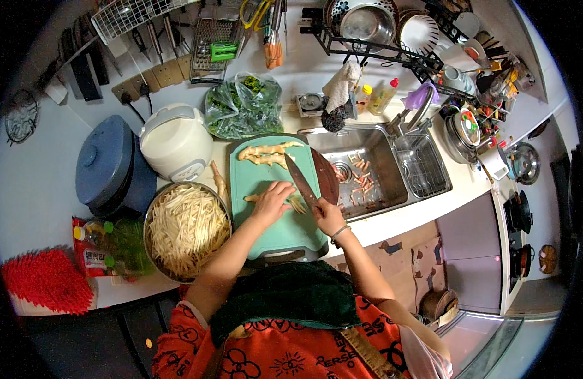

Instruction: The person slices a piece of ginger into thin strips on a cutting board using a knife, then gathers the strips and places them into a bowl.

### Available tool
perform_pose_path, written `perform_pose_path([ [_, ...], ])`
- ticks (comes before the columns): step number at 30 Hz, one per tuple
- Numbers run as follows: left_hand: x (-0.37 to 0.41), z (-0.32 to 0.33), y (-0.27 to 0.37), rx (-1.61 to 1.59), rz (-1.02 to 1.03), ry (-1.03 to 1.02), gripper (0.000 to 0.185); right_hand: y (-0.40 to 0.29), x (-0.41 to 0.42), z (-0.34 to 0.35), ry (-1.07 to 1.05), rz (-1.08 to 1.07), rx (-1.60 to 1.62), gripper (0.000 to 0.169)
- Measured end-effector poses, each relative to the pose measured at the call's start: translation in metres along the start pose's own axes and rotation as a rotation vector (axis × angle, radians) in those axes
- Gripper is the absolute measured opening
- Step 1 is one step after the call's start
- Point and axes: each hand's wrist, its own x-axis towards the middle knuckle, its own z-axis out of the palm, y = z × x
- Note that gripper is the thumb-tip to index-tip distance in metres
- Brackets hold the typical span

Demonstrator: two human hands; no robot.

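My left hand [274, 203] presses a pale piece of young ginger [250, 197] onto the green cutting board [277, 239], with its fingertips near the blade. Part of that piece is hidden under the hand. My right hand [329, 216] grips a kitchen knife [301, 182], its tip pointing to the far side of the board. Between hand and knife lie a few thin cut strips [298, 204]. At the board's far end rest larger peeled ginger pieces [267, 152]. A metal bowl [149, 246] to the left is heaped with shredded strips [187, 227].
Right of the board is a steel sink [386, 170] with pinkish trimmings [362, 182]. A rice cooker [175, 142] and a plastic bag of greens [244, 106] stand behind. One root [219, 180] lies between bowl and board. Bottles [125, 241] crowd the left side.
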Motion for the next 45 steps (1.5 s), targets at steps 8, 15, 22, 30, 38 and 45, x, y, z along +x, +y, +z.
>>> perform_pose_path([
  [8,0.023,0.01,-0.005,-0.076,0.094,-0.316,0.027,0.002,-0.008,-0.019,0.017,0.202,0.146,0.021],
  [15,0.023,0.039,-0.009,0.13,-0.07,-0.209,0.016,0.032,-0.015,-0.01,-0.007,0.242,0.181,0.023],
  [22,0.001,-0.056,-0.002,-0.296,-0.533,0.032,0.017,0.009,-0.033,-0.019,0.051,-0.025,-0.161,0.022],
  [30,-0.141,-0.193,-0.02,0.622,-1.046,0.038,0.032,-0.018,-0.042,-0.015,0.041,-0.135,-0.488,0.034],
  [38,-0.104,-0.15,0.005,0.448,-0.684,0.397,0.025,-0.001,-0.024,0.0,-0.09,0.034,-0.304,0.017],
  [45,-0.042,-0.031,-0.014,0.112,-0.386,0.303,0.016,0.016,-0.028,-0.005,-0.264,0.052,-0.384,0.016],
])
